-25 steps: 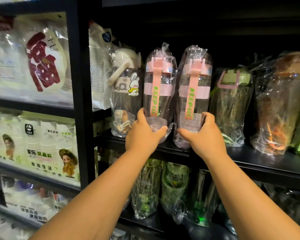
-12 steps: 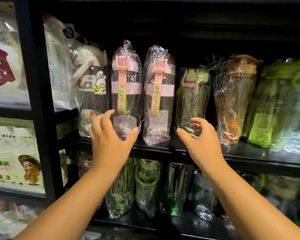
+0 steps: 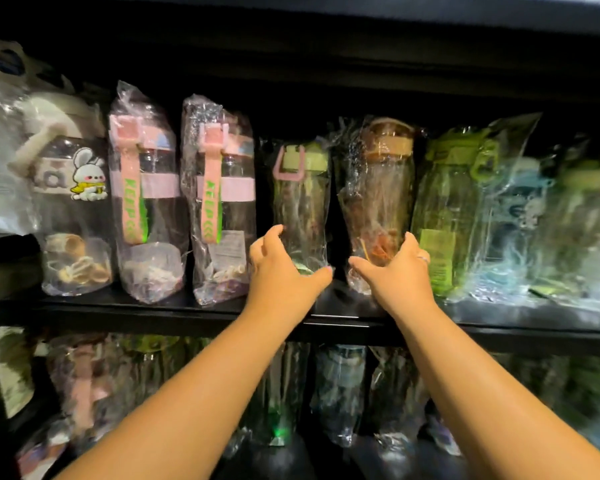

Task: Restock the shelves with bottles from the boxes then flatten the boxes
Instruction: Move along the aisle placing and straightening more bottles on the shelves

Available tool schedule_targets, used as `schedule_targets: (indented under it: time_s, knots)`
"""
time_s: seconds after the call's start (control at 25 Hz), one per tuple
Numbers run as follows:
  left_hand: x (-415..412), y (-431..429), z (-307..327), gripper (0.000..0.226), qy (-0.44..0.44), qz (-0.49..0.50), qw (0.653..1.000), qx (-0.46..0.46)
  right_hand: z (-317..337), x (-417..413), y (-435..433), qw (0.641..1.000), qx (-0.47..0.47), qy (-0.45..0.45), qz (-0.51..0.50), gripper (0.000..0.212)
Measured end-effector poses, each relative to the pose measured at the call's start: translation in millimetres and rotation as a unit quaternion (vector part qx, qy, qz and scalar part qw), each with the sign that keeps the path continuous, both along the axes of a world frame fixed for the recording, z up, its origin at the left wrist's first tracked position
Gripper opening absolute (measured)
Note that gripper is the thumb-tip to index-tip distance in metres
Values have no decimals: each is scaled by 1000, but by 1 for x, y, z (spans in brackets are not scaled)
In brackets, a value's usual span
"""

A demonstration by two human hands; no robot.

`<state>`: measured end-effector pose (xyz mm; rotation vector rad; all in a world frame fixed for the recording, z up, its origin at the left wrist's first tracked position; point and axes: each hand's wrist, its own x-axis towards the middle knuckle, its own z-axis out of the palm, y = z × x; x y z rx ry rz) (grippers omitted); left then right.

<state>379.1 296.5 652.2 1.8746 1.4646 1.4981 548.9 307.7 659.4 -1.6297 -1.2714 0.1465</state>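
L hand (image 3: 284, 271) curled round green-lid bottle (image 3: 300, 202) base; R hand (image 3: 395, 275) round amber bottle (image 3: 378, 202) base, on shelf (image 3: 153, 315).

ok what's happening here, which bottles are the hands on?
A person is working at a shelf lined with plastic-wrapped bottles. The left hand cups the base of the green-lidded bottle. The right hand wraps the base of the brown-lidded bottle beside it. Both bottles sit roughly upright near the shelf's front edge, just right of the pink-strapped bottles. No boxes are in view.
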Motion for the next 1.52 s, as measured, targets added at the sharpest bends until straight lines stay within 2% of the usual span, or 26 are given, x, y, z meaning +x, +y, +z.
schedule_targets:
  time_s: [0.16, 0.32, 0.48, 0.64, 0.92, 1.16, 1.36, 1.52]
  knots:
    - [13, 25, 1, 107, -29, 42, 997, -50, 1, 6, 26, 999, -39, 33, -8, 111]
    - [19, 31, -2, 112, 10, 43, 997, -68, 2, 8, 40, 997, -61, 18, -43, 92]
    - [22, 41, 4, 116, -24, 58, 992, -108, 3, 8, 35, 998, -43, 10, -39, 78]
    - [28, 48, 10, 115, -58, 87, 987, -124, 0, 14, 20, 1000, -18, 1, -14, 78]
    - [31, 62, 11, 114, -33, 119, 984, -126, -10, 35, -10, 997, 34, -25, 61, 81]
    - [29, 63, 10, 97, -31, 121, 987, -99, -13, 35, -9, 996, 33, -53, 59, 85]
    - [18, 31, 3, 106, -19, 95, 993, -68, -16, 38, -6, 996, 36, -53, 60, 86]
    - [15, 15, -7, 108, 23, 106, 994, -32, -17, 38, -5, 996, 42, -44, 59, 88]
